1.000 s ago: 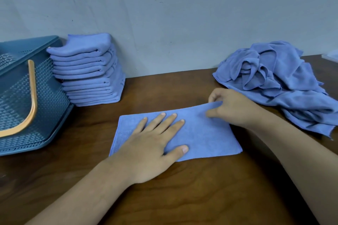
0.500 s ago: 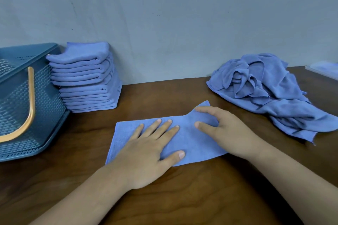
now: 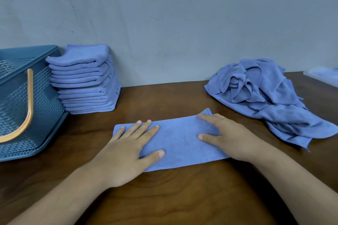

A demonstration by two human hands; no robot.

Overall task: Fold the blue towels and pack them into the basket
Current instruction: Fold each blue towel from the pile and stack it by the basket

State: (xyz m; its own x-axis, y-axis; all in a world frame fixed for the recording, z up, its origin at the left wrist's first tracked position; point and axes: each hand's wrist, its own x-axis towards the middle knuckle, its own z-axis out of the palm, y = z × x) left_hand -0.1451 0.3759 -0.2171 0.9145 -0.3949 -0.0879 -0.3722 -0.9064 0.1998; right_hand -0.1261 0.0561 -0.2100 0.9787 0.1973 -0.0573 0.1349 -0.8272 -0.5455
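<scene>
In the head view, a towel (image 3: 179, 144) is seen lying flat on the desk (image 3: 173, 197), folded into a long strip that runs from nine o'clock to three o'clock, with its right end angled slightly toward two o'clock. The left hand (image 3: 128, 153) is laid palm down on the strip's left half. Its fingers are straight and spread, pointed toward one o'clock, and its thumb is stretched toward three o'clock; nothing is gripped. The right hand (image 3: 230, 139) is laid on the strip's right end, with its fingers straight and close together, pointed toward ten o'clock, and its thumb set apart below them. The cloth is pressed there, not pinched. A bare stretch of towel is left between the two hands, and its far right corner is shown just past the right fingertips. From the towel, a stack (image 3: 84, 80) of folded towels is found at ten o'clock, set against the wall (image 3: 164, 23). Just beside the stack, at nine o'clock, a blue perforated basket (image 3: 45, 100) is cut off by the left edge of the view, and an orange handle (image 3: 29, 107) is seen across its side. At two o'clock a loose pile (image 3: 270, 97) of unfolded towels is heaped on the desk, apart from the right hand, with one edge trailing toward the near side. Beyond the pile, at the right edge of the view, a pale flat thing (image 3: 323, 76) is partly shown; what it is cannot be told.
</scene>
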